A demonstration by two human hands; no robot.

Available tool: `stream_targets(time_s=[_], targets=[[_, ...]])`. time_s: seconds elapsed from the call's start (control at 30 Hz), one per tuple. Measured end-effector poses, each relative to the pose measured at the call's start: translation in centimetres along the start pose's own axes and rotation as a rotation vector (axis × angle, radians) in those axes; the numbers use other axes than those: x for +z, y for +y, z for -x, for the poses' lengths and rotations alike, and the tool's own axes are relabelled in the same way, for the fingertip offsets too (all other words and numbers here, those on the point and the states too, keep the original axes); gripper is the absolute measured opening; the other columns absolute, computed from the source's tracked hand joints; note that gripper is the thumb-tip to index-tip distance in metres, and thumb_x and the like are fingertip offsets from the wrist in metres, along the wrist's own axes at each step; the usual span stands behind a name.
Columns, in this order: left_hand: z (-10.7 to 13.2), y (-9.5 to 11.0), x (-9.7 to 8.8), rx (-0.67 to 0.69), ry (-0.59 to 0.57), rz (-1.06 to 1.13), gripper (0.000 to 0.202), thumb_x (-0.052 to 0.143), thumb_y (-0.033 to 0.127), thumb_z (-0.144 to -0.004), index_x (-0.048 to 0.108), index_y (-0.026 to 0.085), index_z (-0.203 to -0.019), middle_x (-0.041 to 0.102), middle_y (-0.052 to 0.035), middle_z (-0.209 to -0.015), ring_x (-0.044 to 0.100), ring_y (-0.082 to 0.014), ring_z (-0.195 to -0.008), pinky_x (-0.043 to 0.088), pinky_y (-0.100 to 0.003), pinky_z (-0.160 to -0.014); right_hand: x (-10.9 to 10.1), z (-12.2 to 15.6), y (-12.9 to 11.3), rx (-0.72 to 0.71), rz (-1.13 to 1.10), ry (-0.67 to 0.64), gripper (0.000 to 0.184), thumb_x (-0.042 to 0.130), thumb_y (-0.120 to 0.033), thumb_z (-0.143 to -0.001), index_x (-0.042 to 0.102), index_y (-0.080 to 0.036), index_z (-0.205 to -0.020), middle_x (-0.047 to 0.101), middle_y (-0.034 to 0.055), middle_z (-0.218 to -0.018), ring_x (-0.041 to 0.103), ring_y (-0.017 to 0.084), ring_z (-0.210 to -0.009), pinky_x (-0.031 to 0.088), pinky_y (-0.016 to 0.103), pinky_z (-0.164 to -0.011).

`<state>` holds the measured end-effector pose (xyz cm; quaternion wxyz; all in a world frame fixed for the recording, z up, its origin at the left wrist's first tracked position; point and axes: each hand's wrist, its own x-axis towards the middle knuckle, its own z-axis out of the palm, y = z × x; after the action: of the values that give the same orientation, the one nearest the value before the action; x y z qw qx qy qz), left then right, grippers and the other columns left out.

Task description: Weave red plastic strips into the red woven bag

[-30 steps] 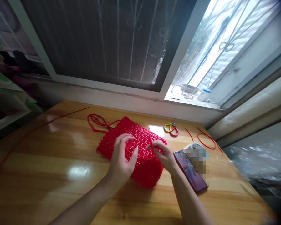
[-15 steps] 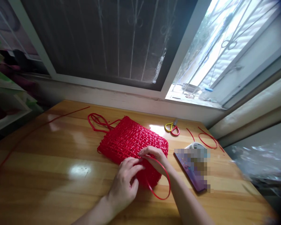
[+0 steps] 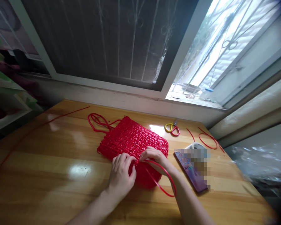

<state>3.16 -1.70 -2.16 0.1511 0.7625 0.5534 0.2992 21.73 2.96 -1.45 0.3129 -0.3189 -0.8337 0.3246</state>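
Note:
A red woven plastic piece (image 3: pixel 131 140) lies flat on the wooden table (image 3: pixel 48 175). My left hand (image 3: pixel 120 177) rests on its near edge with the fingers curled down and pressed against the weave. My right hand (image 3: pixel 154 157) pinches a red plastic strand (image 3: pixel 165 179) at the same edge. The strand loops out toward me over the right forearm. Both hands sit close together at the near right corner of the woven piece.
A phone (image 3: pixel 191 172) lies just right of my right hand. Yellow and red scissors (image 3: pixel 172 127) and loose red strand pieces (image 3: pixel 207 140) lie farther back right. A long red strand (image 3: pixel 25 137) runs across the table's left side. A barred window stands behind the table.
The strand went from standing upright between my hands to a wide loop hanging toward me. My left hand slid down from the top of the weave to its near edge and curled.

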Motion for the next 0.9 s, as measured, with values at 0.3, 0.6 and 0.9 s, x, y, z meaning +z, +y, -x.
stream_targets(time_s=[0.3, 0.6, 0.9], targets=[[-0.1, 0.2, -0.1, 0.001, -0.029, -0.093, 0.027, 0.048, 0.015, -0.075, 0.058, 0.017, -0.100, 0.058, -0.0079, -0.090, 0.052, -0.0240, -0.088, 0.037, -0.041, -0.082, 0.7, -0.1, -0.5, 0.003, 0.000, 0.130, 0.019, 0.046, -0.028, -0.088, 0.064, -0.021, -0.085, 0.065, 0.0056, -0.085, 0.058, 0.016, -0.080, 0.046, 0.030, -0.072], [-1.1, 0.9, -0.6, -0.108, -0.191, -0.105, 0.027, 0.046, 0.013, -0.074, 0.059, 0.017, -0.098, 0.061, -0.0077, -0.089, 0.055, -0.0224, -0.086, 0.038, -0.039, -0.082, 0.4, 0.0, -0.6, 0.031, 0.073, -0.012, 0.016, 0.049, -0.022, -0.087, 0.065, -0.021, -0.082, 0.065, 0.0044, -0.082, 0.057, 0.016, -0.078, 0.046, 0.028, -0.071], [-1.3, 0.8, -0.3, -0.082, -0.220, -0.234, 0.026, 0.041, 0.009, -0.074, 0.061, 0.016, -0.089, 0.061, -0.0085, -0.082, 0.056, -0.0224, -0.084, 0.037, -0.038, -0.080, 1.5, -0.1, -0.1, 0.024, 0.169, -0.020, 0.018, 0.049, -0.016, -0.086, 0.066, -0.020, -0.081, 0.067, 0.0038, -0.082, 0.056, 0.015, -0.077, 0.046, 0.029, -0.071]])
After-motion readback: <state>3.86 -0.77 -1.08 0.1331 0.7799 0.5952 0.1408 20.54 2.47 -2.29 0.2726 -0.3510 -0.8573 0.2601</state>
